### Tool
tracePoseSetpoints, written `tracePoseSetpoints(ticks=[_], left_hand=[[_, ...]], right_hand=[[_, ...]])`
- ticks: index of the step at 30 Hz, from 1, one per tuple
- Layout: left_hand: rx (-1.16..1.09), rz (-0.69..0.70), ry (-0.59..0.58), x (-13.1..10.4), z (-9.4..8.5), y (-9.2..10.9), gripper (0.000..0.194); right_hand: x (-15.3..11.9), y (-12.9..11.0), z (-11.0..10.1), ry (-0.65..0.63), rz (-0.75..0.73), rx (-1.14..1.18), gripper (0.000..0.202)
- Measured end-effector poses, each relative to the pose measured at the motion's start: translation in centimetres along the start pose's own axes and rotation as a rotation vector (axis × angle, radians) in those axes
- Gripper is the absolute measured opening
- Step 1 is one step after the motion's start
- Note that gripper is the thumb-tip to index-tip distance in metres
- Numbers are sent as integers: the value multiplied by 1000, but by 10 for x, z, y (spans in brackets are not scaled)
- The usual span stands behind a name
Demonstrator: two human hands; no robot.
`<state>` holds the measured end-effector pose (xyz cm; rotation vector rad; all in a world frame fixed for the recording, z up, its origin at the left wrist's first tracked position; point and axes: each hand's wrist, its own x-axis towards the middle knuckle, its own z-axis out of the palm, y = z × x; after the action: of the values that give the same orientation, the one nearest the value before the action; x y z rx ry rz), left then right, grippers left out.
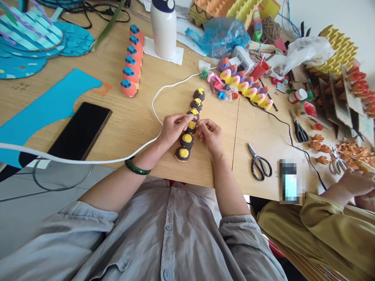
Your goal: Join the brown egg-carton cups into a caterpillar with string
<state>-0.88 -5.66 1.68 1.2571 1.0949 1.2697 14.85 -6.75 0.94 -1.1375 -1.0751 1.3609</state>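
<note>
At the table's near edge, both bare hands work close over a row of six rounded bumps, black with yellow caps and orange showing at the base (186, 139). Left hand (172, 127): thumb and forefinger closed in a pinch against the row's middle. Right hand (210, 134): fingers curled, thumb and forefinger drawn together at the row's right side. Cannot tell whether either pinch holds a small scrap. The row runs away from the body on the pale wooden table (164, 164); the three farthest caps carry dark marks, the three nearest look plain yellow.

Green bangle (137, 168) on the left wrist. A thin white cable (117, 160) passes by that wrist and curves up the table. Farther left: black phone (83, 128), lying partly over a cut turquoise sheet (49, 105). Beyond, a row of orange bumps with blue caps (129, 80), near a white bottle with a dark blue lid (164, 31).

Right of the hands, black-handled scissors (259, 162) lie with blades slightly apart. Past them, another person's hands (356, 183), mustard sleeves (322, 218), near a pile of orange scraps (356, 152).
</note>
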Motion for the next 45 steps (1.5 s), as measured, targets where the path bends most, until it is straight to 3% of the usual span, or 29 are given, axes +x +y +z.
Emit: tracePoseSetpoints(ticks=[6,14,22,29,32,38,45], left_hand=[[-19,-51,-12,0,0,0,41],[64,23,-40,-1,1,-4,35],[21,-7,-64,-3,1,1,38],[51,26,64,-2,-4,2,34],[24,2,128,-10,-10,3,31],[-89,-174,92,-41,-15,8,35],[-267,-223,19,-67,-10,25,32]], right_hand=[[0,0,0,22,-7,-10,48],[1,1,1,-9,-10,19,48],[1,2,1,7,-15,4,49],[4,5,-2,57,-28,24,49],[5,7,-3,84,-31,30,50],[-4,-5,12,80,-42,67,47],[-50,-33,36,-9,-36,-12,42]])
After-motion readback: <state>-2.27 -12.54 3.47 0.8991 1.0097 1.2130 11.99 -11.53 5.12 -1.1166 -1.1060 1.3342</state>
